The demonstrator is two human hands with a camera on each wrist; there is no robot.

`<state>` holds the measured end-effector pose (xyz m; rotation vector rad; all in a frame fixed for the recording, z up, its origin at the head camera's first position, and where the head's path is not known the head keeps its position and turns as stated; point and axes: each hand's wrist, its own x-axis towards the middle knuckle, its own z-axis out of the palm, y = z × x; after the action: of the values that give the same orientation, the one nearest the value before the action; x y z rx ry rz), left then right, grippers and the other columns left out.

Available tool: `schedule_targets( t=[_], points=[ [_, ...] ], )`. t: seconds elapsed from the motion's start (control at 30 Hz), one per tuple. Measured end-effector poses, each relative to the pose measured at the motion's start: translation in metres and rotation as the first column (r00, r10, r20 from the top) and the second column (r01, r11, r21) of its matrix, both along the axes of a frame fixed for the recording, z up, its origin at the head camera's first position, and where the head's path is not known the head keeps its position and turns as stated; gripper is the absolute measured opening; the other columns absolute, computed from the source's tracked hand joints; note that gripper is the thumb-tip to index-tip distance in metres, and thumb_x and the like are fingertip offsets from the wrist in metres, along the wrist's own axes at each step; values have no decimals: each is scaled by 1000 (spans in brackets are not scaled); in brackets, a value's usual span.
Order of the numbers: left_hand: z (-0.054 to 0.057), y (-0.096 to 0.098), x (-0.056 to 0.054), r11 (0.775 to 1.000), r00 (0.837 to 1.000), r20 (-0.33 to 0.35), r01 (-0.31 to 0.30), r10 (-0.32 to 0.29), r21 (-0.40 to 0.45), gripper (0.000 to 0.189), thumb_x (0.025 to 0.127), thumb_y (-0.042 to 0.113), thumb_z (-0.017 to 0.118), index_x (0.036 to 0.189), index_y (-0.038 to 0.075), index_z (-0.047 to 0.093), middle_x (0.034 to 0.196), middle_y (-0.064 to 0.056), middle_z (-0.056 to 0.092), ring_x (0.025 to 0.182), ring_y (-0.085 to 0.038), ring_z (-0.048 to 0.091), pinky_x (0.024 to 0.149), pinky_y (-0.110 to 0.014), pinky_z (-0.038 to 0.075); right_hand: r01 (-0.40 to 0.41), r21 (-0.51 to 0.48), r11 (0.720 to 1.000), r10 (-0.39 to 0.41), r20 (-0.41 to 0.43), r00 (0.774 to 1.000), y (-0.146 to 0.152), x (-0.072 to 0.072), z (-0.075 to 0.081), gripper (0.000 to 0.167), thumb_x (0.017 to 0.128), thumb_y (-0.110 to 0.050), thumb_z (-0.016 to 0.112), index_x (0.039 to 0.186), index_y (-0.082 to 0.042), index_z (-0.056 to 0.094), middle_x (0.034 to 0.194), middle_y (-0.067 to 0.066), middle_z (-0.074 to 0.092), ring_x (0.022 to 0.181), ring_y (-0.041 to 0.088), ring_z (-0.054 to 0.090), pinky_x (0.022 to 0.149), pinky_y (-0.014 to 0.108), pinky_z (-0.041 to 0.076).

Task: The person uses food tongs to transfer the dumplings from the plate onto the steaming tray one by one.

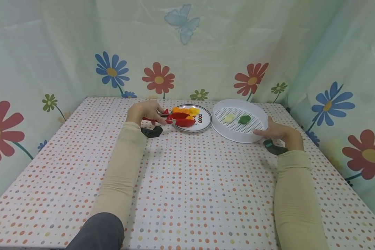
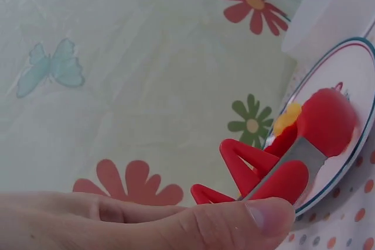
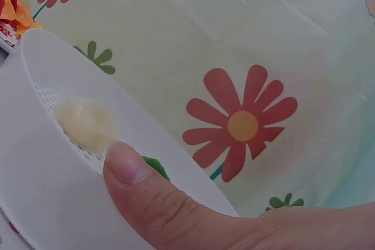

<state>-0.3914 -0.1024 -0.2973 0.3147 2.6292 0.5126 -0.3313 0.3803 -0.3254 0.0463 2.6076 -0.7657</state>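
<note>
My left hand holds red-tipped tongs with metal arms, its thumb along the handle in the left wrist view. The tongs' red heads lie over a round white plate with a dark rim. Orange and yellow pieces rest on that plate, partly hidden by the tongs. To the right stands a white round basket with a perforated floor. A pale piece and a green piece lie inside it. My right hand grips the basket's right side, the thumb over its rim.
A polka-dot cloth covers the table. Behind and at both sides hangs a flowered curtain, close to the table's back edge. Plate and basket stand side by side near that edge. Dark devices sit at both wrists.
</note>
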Motion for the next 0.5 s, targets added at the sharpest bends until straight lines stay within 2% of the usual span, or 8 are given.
schedule_targets(
  t=[0.17, 0.3, 0.4, 0.5],
  points=[
    [3, 6, 1, 999, 998, -48, 41, -40, 13, 70, 75, 39, 79, 137, 21, 52, 104, -5, 64, 94, -27, 63, 83, -42, 47, 5, -1, 1000, -5, -13, 1000, 0, 2, -2, 127, 81, -56, 66, 141, -5, -34, 148, 32, -26, 136, 55, -18, 102, 75, 1],
    [0, 10, -1, 998, 994, -98, 57, -53, 33, 71, 75, 40, 79, 138, 22, 51, 100, -4, 65, 94, -28, 64, 82, -41, 48, 5, -10, 1000, -5, -13, 1000, -1, 4, -2, 126, 82, -55, 66, 141, -5, -34, 148, 32, -26, 136, 55, -18, 102, 75, 1],
    [-1, 17, -3, 995, 986, -150, 87, -78, 55, 73, 77, 42, 77, 141, 22, 48, 99, -7, 68, 93, -28, 65, 81, -40, 47, 0, -16, 1000, 0, -13, 1000, -2, 4, 0, 126, 82, -55, 66, 142, -6, -34, 149, 31, -26, 136, 55, -18, 101, 75, 2],
    [1, 34, -2, 990, 971, -219, 113, -91, 90, 75, 78, 46, 74, 142, 22, 45, 108, -6, 68, 95, -26, 63, 81, -38, 48, 0, -9, 1000, 0, -10, 1000, -2, 4, 2, 126, 82, -55, 65, 142, -6, -34, 149, 32, -25, 135, 57, -17, 101, 76, 4]
  ],
)
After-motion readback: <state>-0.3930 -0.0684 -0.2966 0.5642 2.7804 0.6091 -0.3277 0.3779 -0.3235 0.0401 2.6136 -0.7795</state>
